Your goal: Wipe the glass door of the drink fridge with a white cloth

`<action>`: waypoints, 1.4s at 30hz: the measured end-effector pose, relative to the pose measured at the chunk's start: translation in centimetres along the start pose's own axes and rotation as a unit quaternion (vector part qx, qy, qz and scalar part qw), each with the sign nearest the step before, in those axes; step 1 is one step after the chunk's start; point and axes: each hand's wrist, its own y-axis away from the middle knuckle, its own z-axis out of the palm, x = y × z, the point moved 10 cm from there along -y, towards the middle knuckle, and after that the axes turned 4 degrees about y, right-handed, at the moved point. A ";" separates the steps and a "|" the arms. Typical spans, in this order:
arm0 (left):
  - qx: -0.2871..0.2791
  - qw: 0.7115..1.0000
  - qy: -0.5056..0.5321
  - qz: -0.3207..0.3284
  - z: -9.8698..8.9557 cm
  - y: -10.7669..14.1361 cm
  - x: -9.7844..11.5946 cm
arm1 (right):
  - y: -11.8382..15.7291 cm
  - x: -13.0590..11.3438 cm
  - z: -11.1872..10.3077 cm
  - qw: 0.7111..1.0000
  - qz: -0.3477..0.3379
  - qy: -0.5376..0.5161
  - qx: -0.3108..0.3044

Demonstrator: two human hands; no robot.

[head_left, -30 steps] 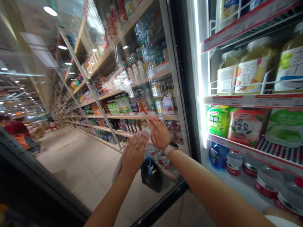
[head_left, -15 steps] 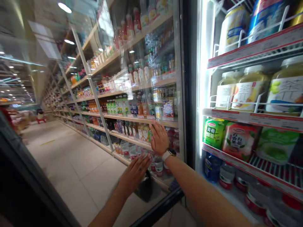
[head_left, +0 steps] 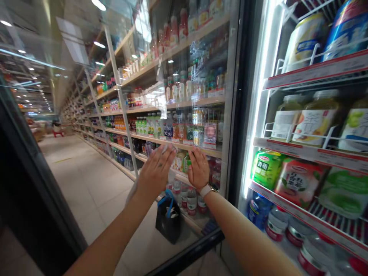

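My left hand (head_left: pixel 153 170) lies with its fingers stretched against the glass door (head_left: pixel 94 184). Thin white material, looking like a cloth (head_left: pixel 171 175), shows beside and between its fingers; much of it is hidden by the hand. To the right, my right hand (head_left: pixel 199 168) is flat on or very close to the same pane, fingers extended and nothing in them. A watch (head_left: pixel 213 188) with a pale strap is on the right wrist. The door stands open on the left of a lit drinks fridge.
Fridge shelves hold bottles (head_left: pixel 313 115), drink pouches (head_left: pixel 296 180) and cans (head_left: pixel 304 40). Through the glass appear long store shelves (head_left: pixel 178 99) and a black bag (head_left: pixel 168 220) with blue handles on the floor (head_left: pixel 77 161). The door's dark frame (head_left: pixel 189 253) crosses below.
My left hand has moved up and to the left, from below my right hand to about level with it. The black bag now shows more fully. The view has shifted slightly left.
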 end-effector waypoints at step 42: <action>-0.004 1.000 -0.011 0.020 -2.7 6.6 -2.1 | 0.3 -0.1 0.0 1.000 -0.002 -0.006 0.009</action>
